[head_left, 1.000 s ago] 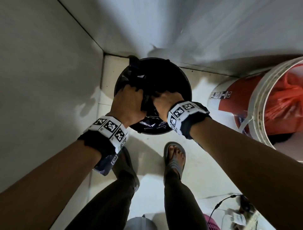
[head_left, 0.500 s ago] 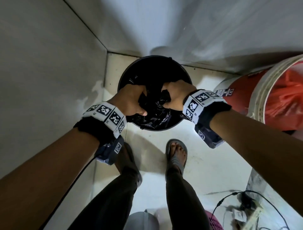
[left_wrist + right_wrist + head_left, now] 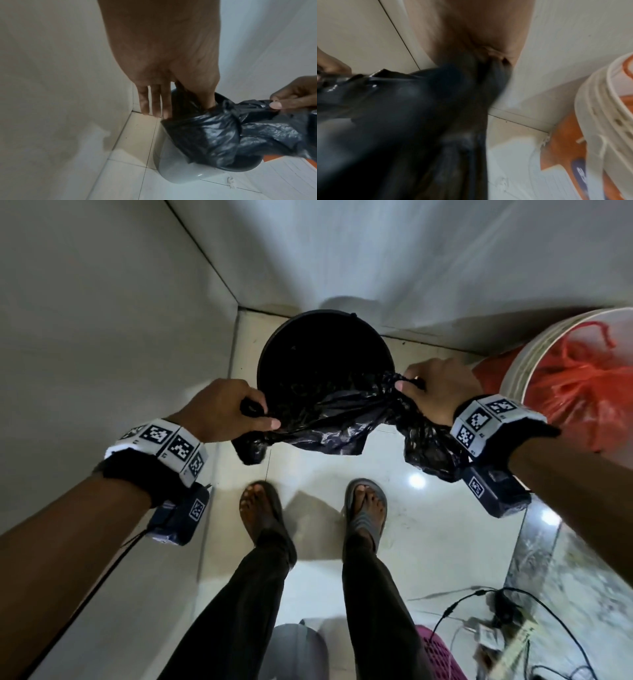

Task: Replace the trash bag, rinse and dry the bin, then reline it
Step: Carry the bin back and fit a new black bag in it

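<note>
A round dark bin (image 3: 325, 350) stands on the floor in the corner of two walls; its outside shows grey in the left wrist view (image 3: 181, 174). A black trash bag (image 3: 329, 419) is stretched across the bin's near side, above its rim. My left hand (image 3: 233, 412) grips the bag's left end, thumb on top. My right hand (image 3: 435, 388) pinches the bag's right end; loose plastic hangs below that wrist. In the left wrist view the bag (image 3: 223, 134) bunches under my fingers (image 3: 155, 100). The right wrist view is blurred, with the bag (image 3: 399, 121) filling its left half.
A large white and orange bucket (image 3: 513, 371) holding a red plastic bag (image 3: 575, 385) stands right of the bin. My feet in sandals (image 3: 366, 508) are on the glossy tile floor. Cables (image 3: 513, 607) and a pink basket (image 3: 442, 655) lie at bottom right.
Both hands have risen out of the bin and moved apart, pulling the black bag wide between them. The bin's inside now shows dark, with no bag seen in it.
</note>
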`<state>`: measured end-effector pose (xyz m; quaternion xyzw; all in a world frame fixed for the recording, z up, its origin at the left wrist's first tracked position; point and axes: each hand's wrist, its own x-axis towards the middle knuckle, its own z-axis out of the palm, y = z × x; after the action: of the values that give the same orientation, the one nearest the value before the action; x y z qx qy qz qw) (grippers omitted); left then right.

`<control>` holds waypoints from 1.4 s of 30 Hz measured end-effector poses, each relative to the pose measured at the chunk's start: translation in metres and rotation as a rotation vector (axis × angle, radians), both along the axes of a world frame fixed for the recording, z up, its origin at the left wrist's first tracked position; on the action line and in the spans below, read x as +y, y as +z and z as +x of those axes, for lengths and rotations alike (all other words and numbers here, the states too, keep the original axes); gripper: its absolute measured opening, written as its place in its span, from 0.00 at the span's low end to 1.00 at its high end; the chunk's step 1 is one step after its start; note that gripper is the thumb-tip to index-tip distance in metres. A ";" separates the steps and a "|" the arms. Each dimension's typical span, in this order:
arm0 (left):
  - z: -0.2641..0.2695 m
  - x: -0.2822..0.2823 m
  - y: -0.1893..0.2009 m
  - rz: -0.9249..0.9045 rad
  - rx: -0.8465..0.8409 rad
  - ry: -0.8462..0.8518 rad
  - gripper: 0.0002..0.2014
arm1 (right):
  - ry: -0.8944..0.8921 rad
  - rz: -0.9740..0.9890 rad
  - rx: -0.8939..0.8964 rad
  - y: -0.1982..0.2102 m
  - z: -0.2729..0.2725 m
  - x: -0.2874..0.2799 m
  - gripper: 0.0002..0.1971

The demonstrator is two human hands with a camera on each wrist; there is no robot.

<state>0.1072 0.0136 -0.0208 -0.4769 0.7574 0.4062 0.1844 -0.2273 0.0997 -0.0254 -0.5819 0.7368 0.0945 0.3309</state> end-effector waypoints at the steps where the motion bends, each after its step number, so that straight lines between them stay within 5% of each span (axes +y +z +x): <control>1: 0.002 0.002 -0.003 -0.029 -0.004 0.000 0.12 | -0.006 0.000 -0.019 -0.002 -0.001 0.004 0.18; 9: -0.015 0.003 -0.002 -0.406 -0.281 0.099 0.11 | 0.081 -0.120 -0.212 0.002 0.015 0.013 0.12; 14: -0.029 -0.002 -0.008 -0.483 0.085 -0.087 0.19 | 0.243 -0.121 -0.176 -0.005 0.017 0.001 0.19; 18: -0.032 0.001 -0.009 -0.417 0.185 -0.237 0.12 | 0.092 -0.149 -0.198 -0.011 0.015 -0.014 0.16; 21: -0.034 0.011 -0.010 -0.384 0.076 -0.175 0.17 | 0.027 -0.103 -0.225 -0.008 0.016 -0.019 0.13; 24: -0.038 0.017 -0.015 -0.355 -0.132 -0.163 0.30 | 0.104 -0.038 -0.188 -0.004 0.021 -0.018 0.25; 28: -0.046 0.022 -0.020 -0.456 -0.272 -0.114 0.31 | 0.152 -0.011 -0.234 -0.008 0.022 -0.012 0.39; 33: -0.044 0.019 -0.022 -0.461 -0.265 0.005 0.25 | 0.099 0.008 -0.383 -0.007 0.021 -0.009 0.45; 36: -0.039 0.024 -0.028 -0.452 -0.183 0.036 0.12 | 0.085 -0.008 -0.410 -0.006 0.022 -0.010 0.45; 42: -0.025 0.007 -0.030 -0.320 0.145 0.590 0.05 | -0.009 -0.091 -0.435 -0.009 0.010 -0.016 0.26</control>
<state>0.0823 0.0207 -0.0512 -0.6681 0.6523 0.3507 -0.0726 -0.2176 0.0835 -0.0345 -0.5998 0.6540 -0.0681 0.4560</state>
